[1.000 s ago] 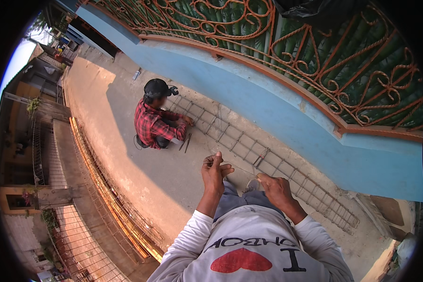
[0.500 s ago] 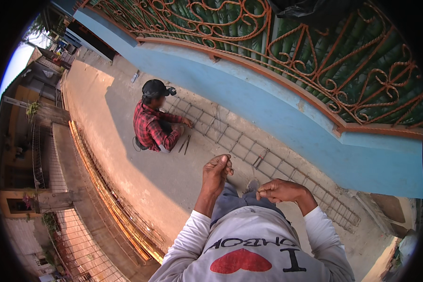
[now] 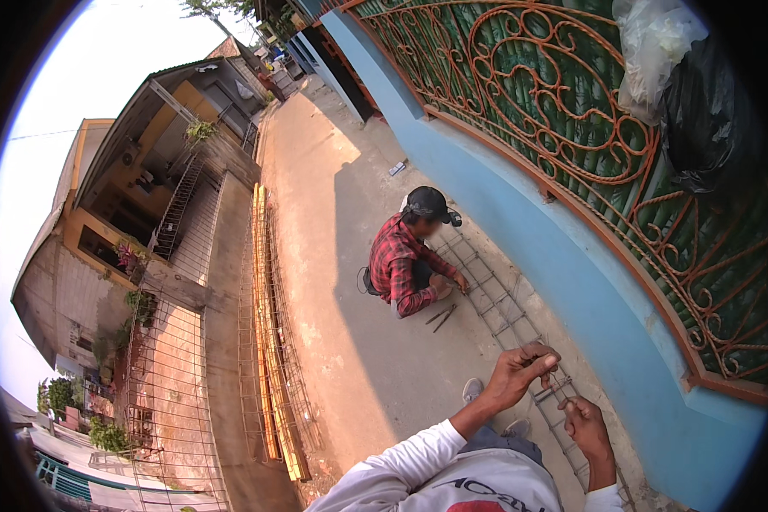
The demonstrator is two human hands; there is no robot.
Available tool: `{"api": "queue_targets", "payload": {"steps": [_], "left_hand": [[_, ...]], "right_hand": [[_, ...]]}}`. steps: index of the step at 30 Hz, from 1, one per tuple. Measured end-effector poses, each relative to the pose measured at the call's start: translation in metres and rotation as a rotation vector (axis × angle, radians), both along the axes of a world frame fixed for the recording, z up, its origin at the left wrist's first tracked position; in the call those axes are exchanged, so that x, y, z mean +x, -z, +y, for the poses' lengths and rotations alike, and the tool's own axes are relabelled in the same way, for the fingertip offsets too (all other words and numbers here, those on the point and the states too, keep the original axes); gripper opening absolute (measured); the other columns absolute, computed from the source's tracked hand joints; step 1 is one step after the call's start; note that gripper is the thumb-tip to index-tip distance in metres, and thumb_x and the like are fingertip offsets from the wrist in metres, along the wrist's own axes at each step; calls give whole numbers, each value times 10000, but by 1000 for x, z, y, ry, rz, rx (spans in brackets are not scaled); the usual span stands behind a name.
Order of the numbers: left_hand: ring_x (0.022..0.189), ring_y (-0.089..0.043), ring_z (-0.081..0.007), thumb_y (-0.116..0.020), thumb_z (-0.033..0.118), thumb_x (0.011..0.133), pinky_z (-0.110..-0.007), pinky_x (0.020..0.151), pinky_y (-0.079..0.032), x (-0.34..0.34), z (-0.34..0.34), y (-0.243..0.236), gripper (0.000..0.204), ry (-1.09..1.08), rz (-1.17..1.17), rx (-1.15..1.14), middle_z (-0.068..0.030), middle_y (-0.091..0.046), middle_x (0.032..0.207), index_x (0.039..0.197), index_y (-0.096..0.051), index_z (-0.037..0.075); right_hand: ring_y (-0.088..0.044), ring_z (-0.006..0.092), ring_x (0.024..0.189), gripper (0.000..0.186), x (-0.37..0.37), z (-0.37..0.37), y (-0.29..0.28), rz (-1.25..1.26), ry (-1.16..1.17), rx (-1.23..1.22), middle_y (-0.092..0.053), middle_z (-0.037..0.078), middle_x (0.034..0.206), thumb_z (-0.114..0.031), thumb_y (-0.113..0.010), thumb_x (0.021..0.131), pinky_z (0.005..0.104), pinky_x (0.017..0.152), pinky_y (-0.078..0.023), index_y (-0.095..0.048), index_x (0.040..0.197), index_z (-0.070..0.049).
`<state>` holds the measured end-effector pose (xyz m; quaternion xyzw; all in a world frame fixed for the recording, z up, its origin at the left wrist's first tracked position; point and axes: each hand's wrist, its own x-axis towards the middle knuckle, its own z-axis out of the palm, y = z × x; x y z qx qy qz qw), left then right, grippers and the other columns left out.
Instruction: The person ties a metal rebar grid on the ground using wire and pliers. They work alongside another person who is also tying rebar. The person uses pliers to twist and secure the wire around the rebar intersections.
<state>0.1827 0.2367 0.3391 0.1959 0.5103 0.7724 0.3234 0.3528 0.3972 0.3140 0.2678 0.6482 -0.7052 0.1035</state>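
My left hand (image 3: 520, 375) is raised in front of me, thumb and fingers pinched together. Just below and to the right, my right hand (image 3: 587, 428) is also closed in a pinch. Whatever they hold, if anything, is too small to make out. Beneath both hands, a long steel rebar cage (image 3: 510, 323) lies along the ground, partly hidden by them. A co-worker (image 3: 397, 264) in a red checked shirt and black cap squats beside its far part, one hand at the bars. A pair of long-handled pincers (image 3: 442, 317) lies by that person.
A light blue wall (image 3: 520, 230) with an orange scrolled railing (image 3: 538, 94) runs along the right. Plastic bags (image 3: 700, 119) hang there. On the left lie yellow-orange poles (image 3: 269, 341) and steel mesh (image 3: 171, 384). A small pale object (image 3: 397, 169) rests farther up the lane.
My view has swung left and up, showing more houses and sky. My hands have come closer together, over the cage. The co-worker still squats beside it.
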Motion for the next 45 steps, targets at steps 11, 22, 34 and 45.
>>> {"api": "queue_targets", "payload": {"steps": [11,22,34,45], "left_hand": [[695,-563,-117,-641,206,1029,-277,605,-491,-10,11,12,196,-14,-313,132,-43,-598,824,1019,-652,10],[666,-569,-114,-671,237,1013,-298,589,-544,-35,18,-20,309,-382,-168,59,-59,-612,818,1105,-656,-58],[627,-567,-120,-689,204,997,-273,560,-502,-45,9,-46,272,-394,-2,-1,-52,-611,763,1042,-700,-63],[651,-551,-105,-696,207,996,-276,542,-485,-41,-1,-17,260,-465,-246,120,-43,-603,783,1084,-688,-38]], "right_hand": [[-411,104,510,259,39,53,28,392,-238,-886,-562,42,630,-212,-616,1030,275,484,-308,-700,1147,3],[-430,96,560,210,-37,14,-19,402,330,399,-554,28,663,-220,-591,1052,265,525,-359,-681,1023,-32],[-434,103,585,168,-79,31,-68,5,-592,297,-530,-1,673,-135,-564,1047,308,550,-382,-687,1072,-23],[-394,80,555,234,-26,43,5,437,-74,-956,-494,-20,645,-276,-629,1028,260,471,-327,-690,1062,-53]]}}
